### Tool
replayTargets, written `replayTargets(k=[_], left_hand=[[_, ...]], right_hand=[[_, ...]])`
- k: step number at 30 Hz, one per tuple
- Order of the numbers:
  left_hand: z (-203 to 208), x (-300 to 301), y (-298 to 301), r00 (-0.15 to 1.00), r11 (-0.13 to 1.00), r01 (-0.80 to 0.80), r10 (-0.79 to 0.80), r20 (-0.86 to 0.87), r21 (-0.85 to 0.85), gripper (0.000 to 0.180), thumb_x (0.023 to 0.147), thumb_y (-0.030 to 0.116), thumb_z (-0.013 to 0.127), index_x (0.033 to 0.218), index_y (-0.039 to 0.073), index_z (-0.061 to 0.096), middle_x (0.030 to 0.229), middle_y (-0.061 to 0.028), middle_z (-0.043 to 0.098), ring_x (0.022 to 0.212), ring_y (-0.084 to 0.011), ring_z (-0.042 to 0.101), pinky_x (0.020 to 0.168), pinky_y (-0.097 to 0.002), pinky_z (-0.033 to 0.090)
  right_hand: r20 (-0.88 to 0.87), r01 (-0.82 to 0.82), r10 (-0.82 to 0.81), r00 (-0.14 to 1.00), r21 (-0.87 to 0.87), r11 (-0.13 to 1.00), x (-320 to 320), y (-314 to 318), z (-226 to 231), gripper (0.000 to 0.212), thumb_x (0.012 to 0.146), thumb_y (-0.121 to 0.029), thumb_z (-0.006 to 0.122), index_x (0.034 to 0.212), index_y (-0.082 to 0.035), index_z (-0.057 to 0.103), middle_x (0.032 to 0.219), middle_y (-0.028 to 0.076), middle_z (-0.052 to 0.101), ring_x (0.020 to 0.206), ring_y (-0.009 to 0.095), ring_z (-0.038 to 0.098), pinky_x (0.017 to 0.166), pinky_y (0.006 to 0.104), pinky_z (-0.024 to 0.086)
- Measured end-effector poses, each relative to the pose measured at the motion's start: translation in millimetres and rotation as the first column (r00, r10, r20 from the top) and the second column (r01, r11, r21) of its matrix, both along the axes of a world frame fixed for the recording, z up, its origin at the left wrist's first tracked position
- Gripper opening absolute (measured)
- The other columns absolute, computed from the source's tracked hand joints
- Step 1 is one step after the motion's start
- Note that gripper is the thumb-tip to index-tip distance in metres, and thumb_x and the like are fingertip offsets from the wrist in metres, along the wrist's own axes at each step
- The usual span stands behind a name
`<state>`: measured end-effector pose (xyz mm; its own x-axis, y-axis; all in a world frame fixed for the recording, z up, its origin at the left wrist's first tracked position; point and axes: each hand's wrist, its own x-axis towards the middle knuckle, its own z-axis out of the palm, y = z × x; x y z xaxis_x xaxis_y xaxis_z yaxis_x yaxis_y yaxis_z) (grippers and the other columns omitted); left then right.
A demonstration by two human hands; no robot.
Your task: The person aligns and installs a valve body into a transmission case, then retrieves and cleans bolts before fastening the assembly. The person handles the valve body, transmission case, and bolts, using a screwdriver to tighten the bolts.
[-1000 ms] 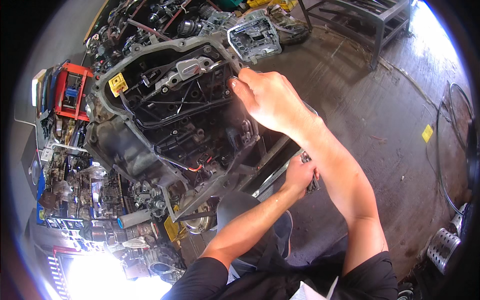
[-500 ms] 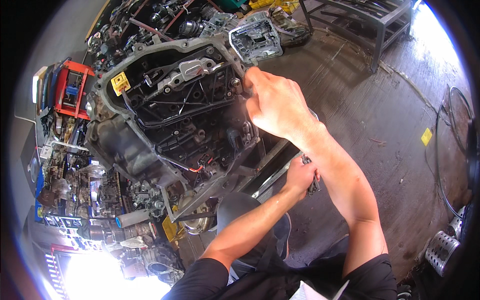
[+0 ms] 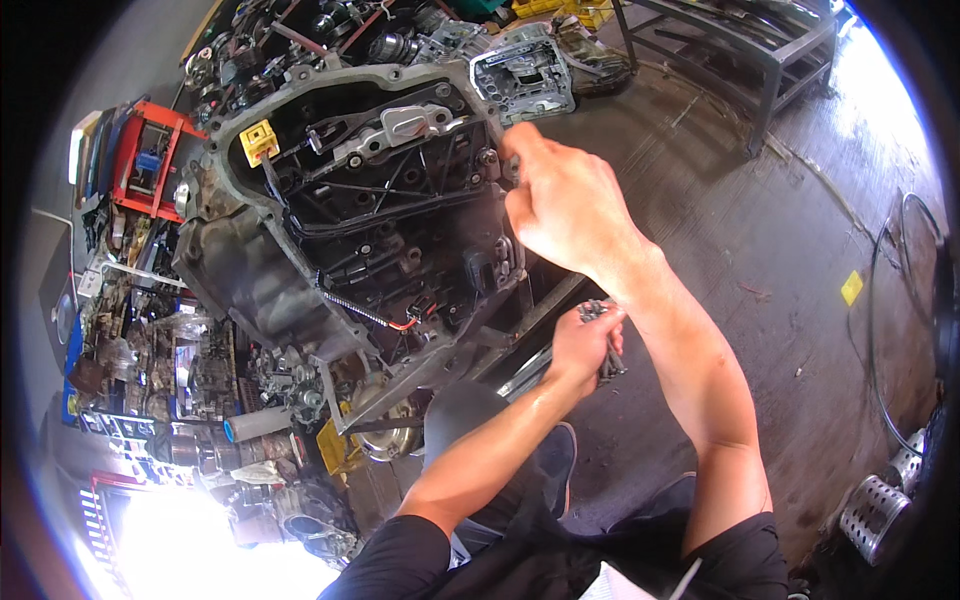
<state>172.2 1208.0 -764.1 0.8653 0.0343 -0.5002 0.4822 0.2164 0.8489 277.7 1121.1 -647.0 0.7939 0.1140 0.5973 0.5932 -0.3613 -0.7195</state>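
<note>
A large grey transmission housing (image 3: 390, 76) stands open toward me, with a dark valve body (image 3: 350, 215) inside. A yellow connector (image 3: 258, 143) sits at its upper left, and a wire with a red end (image 3: 402, 325) lies low in it. My right hand (image 3: 575, 205) is at the housing's right rim, fingers pinched together; what they grip is mostly hidden behind them. Below it, beside the housing, my left hand (image 3: 585, 345) is closed around a bunch of metal bolts (image 3: 608, 365), whose ends stick out past the fingers.
Another opened metal casing (image 3: 525, 75) lies behind the housing. Transmission parts (image 3: 180, 370) crowd the left side, near a red frame (image 3: 150, 165). A metal stand (image 3: 770, 80) is at the far right; a black cable (image 3: 880, 330) and a perforated metal basket (image 3: 872, 515) lie on the right.
My left hand has shifted slightly left and down, showing more of the bolts. My right hand stays at the housing's rim. The whole view has moved slightly.
</note>
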Motion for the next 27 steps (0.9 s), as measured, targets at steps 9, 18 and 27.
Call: replayTargets(k=[9,18,27], left_hand=[[42,-13,44,0.963,0.959,-0.268,0.268,-0.011,-0.093,0.018,0.1,0.012,0.072,0.108,0.0,0.06,0.071,-0.0036,0.056,0.058,-0.0158,0.056,0.055,-0.0323,0.049],[67,-29,67,0.91,0.9,-0.4,0.412,0.04,-0.174,0.015,0.102,0.01,0.068,0.11,0.0,0.06,0.073,-0.0041,0.053,0.061,-0.0169,0.053,0.058,-0.0327,0.048],[79,-34,83,0.862,0.869,-0.479,0.492,0.121,-0.123,0.015,0.104,0.016,0.067,0.108,0.001,0.064,0.073,-0.0014,0.051,0.064,-0.0154,0.051,0.064,-0.0351,0.05]], right_hand=[[0.007,0.006,-0.005,1.0,-0.053,0.999,2,3,-4,0.017,0.08,-0.003,0.063,0.097,-0.005,0.062,0.081,0.016,0.068,0.076,0.04,0.069,0.07,0.0484,0.055],[0.164,0.051,-0.07,0.984,0.12,0.991,3,11,-5,0.017,0.092,-0.007,0.068,0.106,-0.003,0.061,0.095,0.017,0.07,0.08,0.039,0.069,0.072,0.0467,0.057],[0.373,0.081,-0.139,0.917,0.167,0.983,17,20,-12,0.015,0.093,-0.005,0.072,0.099,-0.003,0.058,0.09,0.015,0.067,0.073,0.036,0.068,0.063,0.0429,0.055]])
